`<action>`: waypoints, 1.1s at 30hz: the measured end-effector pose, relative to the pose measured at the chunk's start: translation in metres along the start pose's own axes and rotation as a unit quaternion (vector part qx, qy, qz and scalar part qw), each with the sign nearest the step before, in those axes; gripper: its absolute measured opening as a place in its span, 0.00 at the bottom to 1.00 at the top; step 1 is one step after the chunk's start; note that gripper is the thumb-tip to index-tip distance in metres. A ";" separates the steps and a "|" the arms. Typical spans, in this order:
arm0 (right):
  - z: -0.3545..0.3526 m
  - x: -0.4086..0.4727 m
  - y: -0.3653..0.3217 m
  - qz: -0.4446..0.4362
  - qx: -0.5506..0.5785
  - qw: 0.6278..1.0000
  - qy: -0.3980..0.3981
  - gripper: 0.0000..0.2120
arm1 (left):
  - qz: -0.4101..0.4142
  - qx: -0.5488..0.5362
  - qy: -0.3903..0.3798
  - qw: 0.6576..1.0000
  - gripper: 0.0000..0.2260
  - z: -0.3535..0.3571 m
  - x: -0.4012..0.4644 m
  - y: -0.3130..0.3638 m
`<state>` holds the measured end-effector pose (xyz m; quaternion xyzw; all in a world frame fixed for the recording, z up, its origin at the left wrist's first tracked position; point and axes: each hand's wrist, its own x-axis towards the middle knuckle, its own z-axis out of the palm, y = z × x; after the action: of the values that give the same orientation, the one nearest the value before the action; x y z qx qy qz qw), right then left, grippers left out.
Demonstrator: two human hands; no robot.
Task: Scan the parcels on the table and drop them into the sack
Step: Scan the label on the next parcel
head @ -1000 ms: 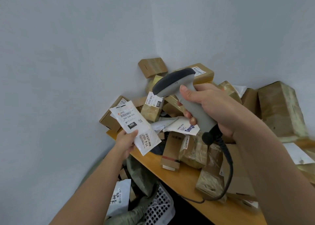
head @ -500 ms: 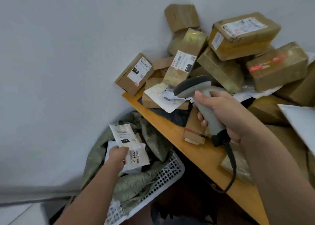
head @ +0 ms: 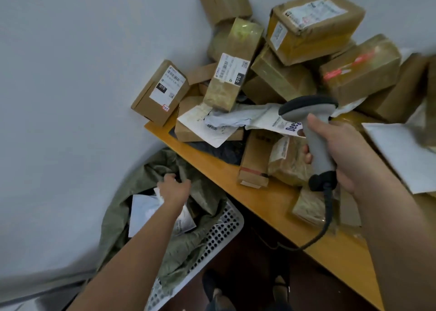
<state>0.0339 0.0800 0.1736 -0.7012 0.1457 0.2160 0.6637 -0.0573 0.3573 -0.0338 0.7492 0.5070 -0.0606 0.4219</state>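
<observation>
Below the table edge, at lower left, an olive-green fabric sack sits open in a white perforated plastic basket, and white paper mailers already lie inside it, so at least a few parcels look done. Most of the job seems left: a heap of brown cardboard boxes and crumpled white mailers covers the orange wooden table against the pale wall. The left hand reaches down into the sack's mouth with fingers loosely spread; whether it grasps the mailer beneath it cannot be told from this view. The right hand is wrapped firmly round the handle of a grey corded barcode scanner, held above the pile.
</observation>
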 end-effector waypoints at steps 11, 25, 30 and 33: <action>-0.149 -0.017 -0.023 -0.074 0.058 0.990 0.103 0.12 | 0.440 0.108 -0.096 0.886 0.21 0.117 -0.121 0.172; -0.255 0.005 -0.011 -0.048 0.075 0.989 0.114 0.13 | 0.586 0.286 0.118 0.749 0.09 0.141 -0.113 0.225; -0.231 0.019 -0.027 -0.059 0.064 0.995 0.055 0.12 | 0.593 0.154 0.164 0.773 0.09 0.114 -0.152 0.252; -0.213 0.021 -0.035 -0.071 0.076 0.994 0.024 0.13 | 0.518 -0.013 0.098 0.850 0.13 0.093 -0.169 0.268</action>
<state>0.0924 -0.1276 0.1987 -0.6624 0.1274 0.1404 0.7248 0.1104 0.1386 0.1480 0.8997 0.0851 0.2473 0.3496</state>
